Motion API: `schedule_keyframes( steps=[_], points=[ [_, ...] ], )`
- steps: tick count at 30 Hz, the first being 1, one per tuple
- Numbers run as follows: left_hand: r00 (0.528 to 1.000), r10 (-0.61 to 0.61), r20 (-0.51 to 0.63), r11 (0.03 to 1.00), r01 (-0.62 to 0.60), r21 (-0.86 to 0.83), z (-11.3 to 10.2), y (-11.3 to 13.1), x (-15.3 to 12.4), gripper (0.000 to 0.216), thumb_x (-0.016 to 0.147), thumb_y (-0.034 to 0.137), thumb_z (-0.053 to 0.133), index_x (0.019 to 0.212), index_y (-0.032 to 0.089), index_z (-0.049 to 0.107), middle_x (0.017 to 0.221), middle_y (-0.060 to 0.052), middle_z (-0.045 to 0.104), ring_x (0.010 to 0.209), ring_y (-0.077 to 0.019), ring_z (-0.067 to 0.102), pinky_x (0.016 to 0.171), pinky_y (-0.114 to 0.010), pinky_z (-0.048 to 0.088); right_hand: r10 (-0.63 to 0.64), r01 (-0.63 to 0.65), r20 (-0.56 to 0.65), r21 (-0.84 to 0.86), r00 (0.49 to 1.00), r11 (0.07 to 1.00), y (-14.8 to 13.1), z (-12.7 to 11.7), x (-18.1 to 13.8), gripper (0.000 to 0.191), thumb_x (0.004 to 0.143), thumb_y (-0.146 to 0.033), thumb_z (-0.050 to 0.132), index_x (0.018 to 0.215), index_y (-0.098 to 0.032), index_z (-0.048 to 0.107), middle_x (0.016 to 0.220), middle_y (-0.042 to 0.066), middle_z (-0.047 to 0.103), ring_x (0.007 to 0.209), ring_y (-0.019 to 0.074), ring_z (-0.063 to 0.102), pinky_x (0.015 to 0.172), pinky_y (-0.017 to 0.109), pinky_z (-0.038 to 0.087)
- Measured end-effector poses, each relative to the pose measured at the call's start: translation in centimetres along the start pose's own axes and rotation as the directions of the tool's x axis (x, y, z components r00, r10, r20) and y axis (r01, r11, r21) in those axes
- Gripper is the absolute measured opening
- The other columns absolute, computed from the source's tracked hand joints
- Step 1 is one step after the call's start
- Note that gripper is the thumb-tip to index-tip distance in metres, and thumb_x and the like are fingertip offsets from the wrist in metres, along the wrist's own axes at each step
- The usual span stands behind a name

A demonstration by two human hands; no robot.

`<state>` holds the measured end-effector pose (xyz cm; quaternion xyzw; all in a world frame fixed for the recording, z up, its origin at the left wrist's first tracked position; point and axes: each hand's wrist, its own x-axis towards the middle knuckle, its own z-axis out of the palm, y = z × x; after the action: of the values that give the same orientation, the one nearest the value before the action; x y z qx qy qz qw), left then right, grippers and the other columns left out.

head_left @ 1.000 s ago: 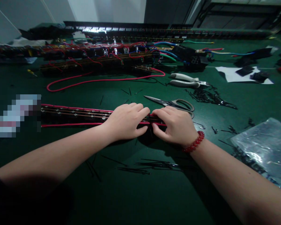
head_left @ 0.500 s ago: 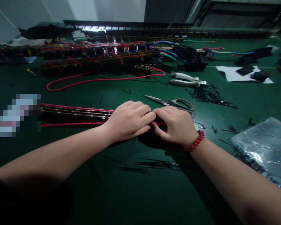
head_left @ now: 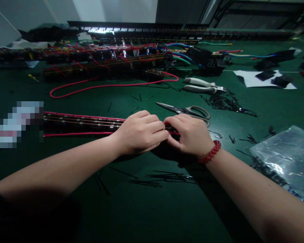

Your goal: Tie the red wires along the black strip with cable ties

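Note:
A long black strip assembly [head_left: 78, 125] lies across the table, with copper-coloured rods along it and a red wire [head_left: 71, 134] on each long side. My left hand [head_left: 144, 131] is closed over its right part, fingers curled down around it. Touching it fingertip to fingertip, my right hand [head_left: 190, 133] pinches at the same strip's right end. What lies between the fingertips is hidden. A red bead bracelet [head_left: 211, 153] circles my right wrist. Just beyond my hands lie scissors [head_left: 190, 110], their blades pointing left.
White-handled cutting pliers [head_left: 202, 86] lie past the scissors, beside a pile of black clippings [head_left: 225, 103]. Loose black cable ties [head_left: 167, 177] lie in front of my hands. At right sits a clear plastic bag [head_left: 288, 158]. Wired assemblies [head_left: 103, 59] stretch across the back.
My fingers have shifted slightly: the left hand's fingertips moved a little, and the right thumb and fingers drew closer against them. Everything else stays in place.

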<state>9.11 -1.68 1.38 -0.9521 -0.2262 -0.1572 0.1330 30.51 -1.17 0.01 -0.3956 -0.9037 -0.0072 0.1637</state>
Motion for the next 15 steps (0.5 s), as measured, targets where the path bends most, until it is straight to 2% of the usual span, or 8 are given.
schedule_keyframes(
  steps=[10,15],
  points=[
    [1.000,-0.011,0.018,1.000,0.011,-0.009,0.00,-0.10,0.03,0.029,0.099,0.029,0.039,0.094,0.021,0.067,0.097,-0.004,0.071,0.089,-0.0181,0.060,0.075,-0.036,0.039,-0.002,0.002,-0.001,-0.018,1.000,1.000,-0.04,0.03,0.04,0.033,0.088,-0.040,0.048,0.098,-0.014,0.066,0.090,0.012,0.072,0.084,0.0253,0.063,0.067,0.033,0.040],
    [1.000,-0.006,-0.013,1.000,0.006,0.007,0.15,-0.29,-0.08,0.029,0.100,0.030,0.040,0.095,0.021,0.066,0.096,-0.004,0.071,0.089,-0.0182,0.060,0.075,-0.035,0.039,-0.003,0.003,0.001,-0.019,1.000,1.000,-0.03,-0.01,0.00,0.033,0.088,-0.039,0.048,0.099,-0.013,0.066,0.089,0.012,0.071,0.083,0.0256,0.063,0.067,0.034,0.041]
  ],
)
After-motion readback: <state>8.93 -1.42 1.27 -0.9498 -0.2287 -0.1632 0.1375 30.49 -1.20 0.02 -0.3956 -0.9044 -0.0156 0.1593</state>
